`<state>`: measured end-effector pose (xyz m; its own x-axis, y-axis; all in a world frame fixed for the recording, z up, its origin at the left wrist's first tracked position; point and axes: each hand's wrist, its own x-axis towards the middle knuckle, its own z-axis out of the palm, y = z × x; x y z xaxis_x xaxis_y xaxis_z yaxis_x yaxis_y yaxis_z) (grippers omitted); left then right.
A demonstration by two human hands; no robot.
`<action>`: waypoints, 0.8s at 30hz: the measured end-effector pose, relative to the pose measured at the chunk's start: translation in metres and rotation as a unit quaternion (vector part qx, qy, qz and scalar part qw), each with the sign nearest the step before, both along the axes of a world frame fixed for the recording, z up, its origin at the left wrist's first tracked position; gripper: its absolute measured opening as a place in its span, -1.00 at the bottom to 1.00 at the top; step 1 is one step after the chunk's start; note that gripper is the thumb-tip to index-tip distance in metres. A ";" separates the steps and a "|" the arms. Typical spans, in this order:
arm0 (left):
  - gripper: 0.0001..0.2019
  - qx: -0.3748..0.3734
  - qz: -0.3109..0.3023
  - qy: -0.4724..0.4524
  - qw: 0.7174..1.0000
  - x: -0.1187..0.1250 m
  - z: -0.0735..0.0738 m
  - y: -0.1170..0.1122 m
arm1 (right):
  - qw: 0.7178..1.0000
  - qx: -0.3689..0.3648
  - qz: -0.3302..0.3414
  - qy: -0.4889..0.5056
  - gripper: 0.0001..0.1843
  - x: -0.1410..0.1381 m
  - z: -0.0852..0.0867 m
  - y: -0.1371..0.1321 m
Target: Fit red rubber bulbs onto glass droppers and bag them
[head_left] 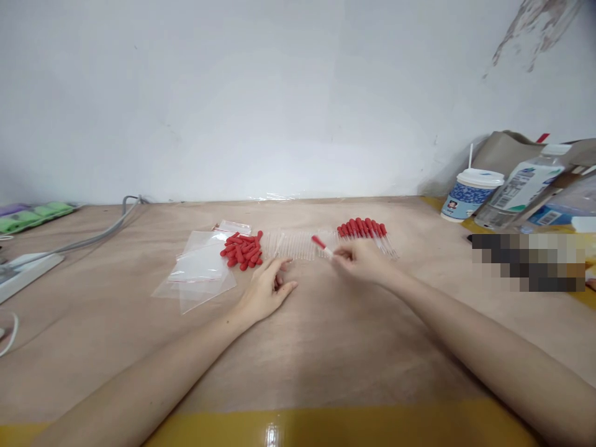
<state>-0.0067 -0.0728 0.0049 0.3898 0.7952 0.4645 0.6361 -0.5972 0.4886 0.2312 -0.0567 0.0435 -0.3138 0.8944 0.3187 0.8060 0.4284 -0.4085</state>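
Note:
My right hand (361, 261) pinches a dropper with a red bulb (321, 244) just above the brown table (326, 347). Behind it lies a row of finished droppers with red bulbs (364, 228). Clear glass tubes (298, 244) lie side by side in the middle. A heap of loose red rubber bulbs (243, 250) sits to their left. My left hand (267, 288) rests on the table near the tubes, fingers curled, and seems to hold one clear tube at its fingertips.
Clear zip bags (200, 270) lie left of the red bulbs. A white power strip (25, 270) and grey cable (107, 231) are at far left. A paper cup with straw (470, 194), a plastic bottle (521, 186) and a brown bag (507, 152) stand at the right by the wall.

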 end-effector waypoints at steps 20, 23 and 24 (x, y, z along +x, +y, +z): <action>-0.87 -0.023 -0.022 0.030 0.999 0.002 0.000 0.001 | 0.938 -0.033 -0.336 -0.081 -0.69 0.070 -0.014 0.048; -0.87 -0.021 -0.024 0.032 0.999 0.002 0.000 0.001 | 0.937 -0.021 -0.339 -0.079 -0.69 0.069 -0.013 0.047; -0.87 -0.021 -0.026 0.032 0.999 0.002 -0.001 0.001 | 0.938 -0.016 -0.339 -0.074 -0.69 0.068 -0.013 0.046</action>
<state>-0.0051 -0.0714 0.0043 0.4581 0.7913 0.4050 0.6355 -0.6101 0.4731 0.2992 -0.0108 0.0307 0.2923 0.9125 0.2863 0.9376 -0.2143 -0.2740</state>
